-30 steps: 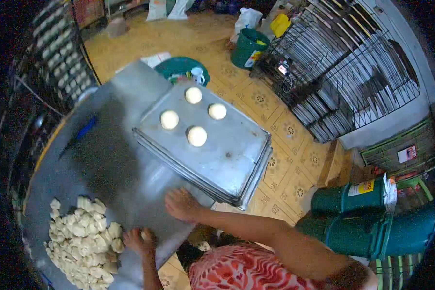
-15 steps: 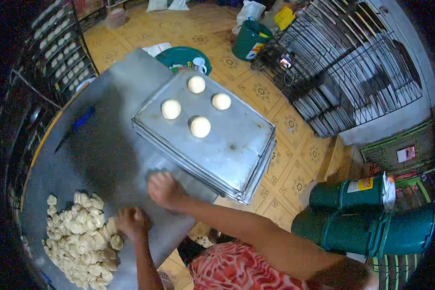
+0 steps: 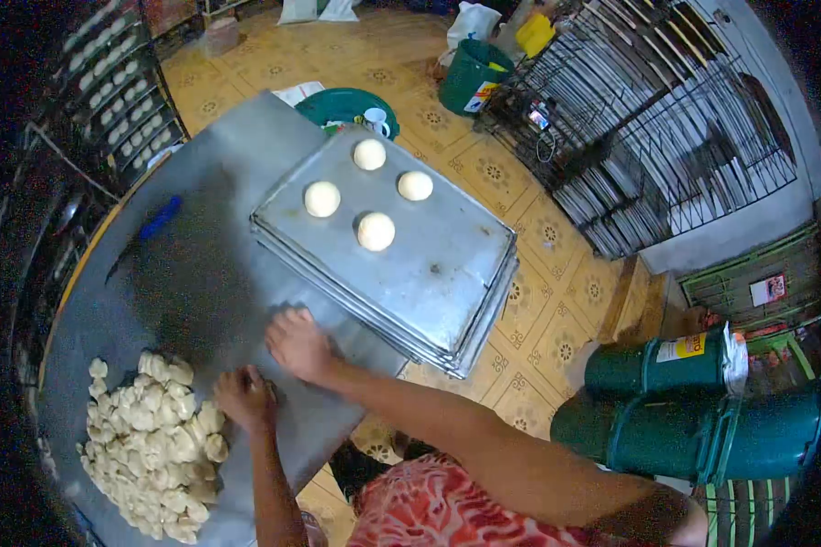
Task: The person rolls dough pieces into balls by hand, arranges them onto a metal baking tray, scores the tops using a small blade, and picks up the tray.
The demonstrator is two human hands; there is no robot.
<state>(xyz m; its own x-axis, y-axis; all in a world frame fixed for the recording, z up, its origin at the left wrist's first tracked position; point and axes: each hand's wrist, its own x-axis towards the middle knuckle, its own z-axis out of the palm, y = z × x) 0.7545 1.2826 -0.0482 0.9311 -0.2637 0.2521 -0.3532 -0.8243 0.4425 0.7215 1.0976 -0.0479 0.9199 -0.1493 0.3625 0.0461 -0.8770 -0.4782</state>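
On the metal table, my left hand (image 3: 246, 398) rests beside the right edge of a heap of dough pieces (image 3: 150, 447). Its fingers are curled, and what they hold, if anything, is hidden. My right hand (image 3: 298, 344) lies palm down on the tabletop, up and to the right of the left one, with its fingers bent over and whatever is under them hidden. Beyond it stands a stack of metal trays (image 3: 410, 283). Several round dough balls sit on the top tray, one of them (image 3: 376, 232) nearest my hands.
A blue-handled knife (image 3: 161, 217) lies at the table's left side. Behind the trays is a green basin (image 3: 347, 108) with a cup. Green bins (image 3: 675, 428) stand at the right, a rack of dough (image 3: 123, 100) at the left, and a tray rack (image 3: 648, 137) at the upper right.
Both hands have shifted left and up across the table, the right one farther. The view has also moved a little. The dough balls keep their places on the tray.
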